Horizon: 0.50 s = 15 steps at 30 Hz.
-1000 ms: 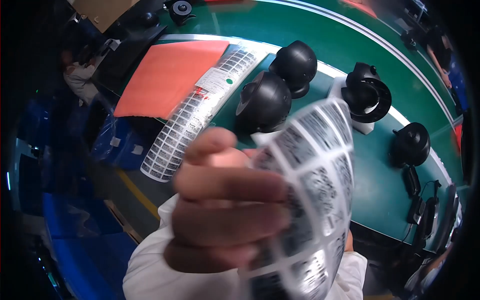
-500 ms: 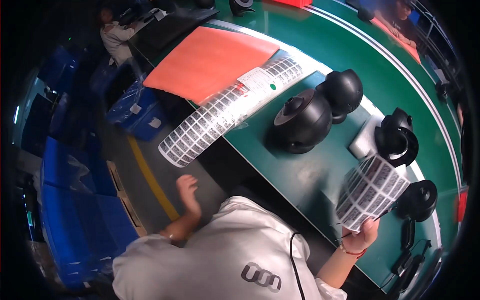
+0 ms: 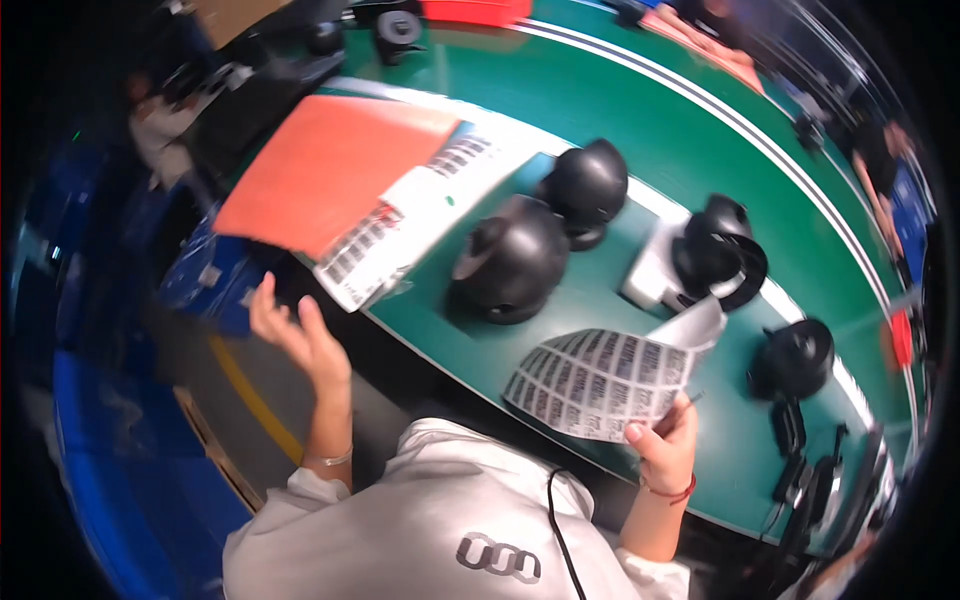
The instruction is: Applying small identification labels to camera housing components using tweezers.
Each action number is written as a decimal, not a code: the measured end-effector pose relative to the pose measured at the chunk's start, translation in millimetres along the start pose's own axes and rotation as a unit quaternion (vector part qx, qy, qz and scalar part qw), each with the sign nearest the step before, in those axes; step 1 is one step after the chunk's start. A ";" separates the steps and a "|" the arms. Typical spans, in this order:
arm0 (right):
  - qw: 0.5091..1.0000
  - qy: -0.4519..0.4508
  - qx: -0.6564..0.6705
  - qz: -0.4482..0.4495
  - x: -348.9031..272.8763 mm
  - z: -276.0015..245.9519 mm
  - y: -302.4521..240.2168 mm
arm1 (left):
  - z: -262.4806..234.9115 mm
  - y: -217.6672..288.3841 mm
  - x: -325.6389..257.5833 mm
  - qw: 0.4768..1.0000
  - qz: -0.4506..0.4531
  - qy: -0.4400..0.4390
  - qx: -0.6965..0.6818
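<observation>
Head view, looking down over the person's white-clad shoulders onto a green desk [image 3: 640, 110]. The right hand [image 3: 665, 445] pinches the near edge of a label sheet [image 3: 600, 380], thumb on top, so the sheet is held just above the desk surface, curling up at its far right corner. The sheet's long axis runs roughly left to right across the picture, from the near desk edge toward the white-based black device [image 3: 700, 265] behind it. The left hand [image 3: 295, 335] is open, fingers spread and holding nothing, raised off the desk's near-left edge, well apart from the held sheet. Nearest to this hand is a second stack of label sheets [image 3: 400, 235], which overhangs the desk edge and lies partly under an orange folder [image 3: 335, 170]; the stack's long axis runs diagonally from the near-left toward the far-right. The stack lies just beyond and to the right of the left hand, so the left hand is much the nearer of the two to it. To the right of the stack, between it and the held sheet, stand two black dome housings [image 3: 510, 260] [image 3: 585, 185]. A further black round part [image 3: 795, 355] sits right of the held sheet, with dark cables beyond. Other people are dimly visible at the far rim.
</observation>
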State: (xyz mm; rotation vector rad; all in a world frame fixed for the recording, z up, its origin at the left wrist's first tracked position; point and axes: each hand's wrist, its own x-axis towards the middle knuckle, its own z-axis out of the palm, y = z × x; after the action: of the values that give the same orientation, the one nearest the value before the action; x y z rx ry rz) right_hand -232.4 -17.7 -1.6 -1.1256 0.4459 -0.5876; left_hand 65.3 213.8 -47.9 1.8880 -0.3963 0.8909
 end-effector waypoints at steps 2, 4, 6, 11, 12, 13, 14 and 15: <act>0.999 -0.021 -0.019 0.020 3.9 1.5 -14.0 | -2.4 37.7 2.5 0.971 0.106 -0.085 -0.195; 0.995 -0.070 -0.054 0.051 7.2 -11.7 -16.7 | -4.1 88.7 -0.6 0.887 0.114 -0.311 -0.322; 0.990 -0.078 -0.111 0.042 5.3 -15.2 -26.9 | 21.7 138.3 9.1 0.806 0.172 -0.462 -0.328; 0.903 -0.029 -0.425 -0.050 -21.3 -4.6 -78.9 | 63.4 217.3 0.2 0.624 0.040 -0.648 -0.435; 0.889 -0.004 -0.454 -0.063 -27.0 -4.0 -83.9 | 69.7 223.3 -4.5 0.619 0.012 -0.651 -0.440; 0.880 0.030 -0.468 -0.073 -30.9 0.4 -89.5 | 75.3 226.8 -9.1 0.613 -0.017 -0.653 -0.443; 0.870 0.067 -0.482 -0.084 -34.6 4.1 -95.0 | 81.1 228.7 -14.7 0.594 -0.051 -0.654 -0.466; 0.869 0.077 -0.485 -0.060 -38.1 1.3 -101.0 | 89.8 227.6 -20.7 0.548 -0.086 -0.666 -0.499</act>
State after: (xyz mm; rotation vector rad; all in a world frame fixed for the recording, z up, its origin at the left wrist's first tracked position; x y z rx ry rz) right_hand -282.0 -23.5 94.0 -2.0904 0.8630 -0.5663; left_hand -50.6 25.4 58.7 1.0305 -1.2384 -1.0288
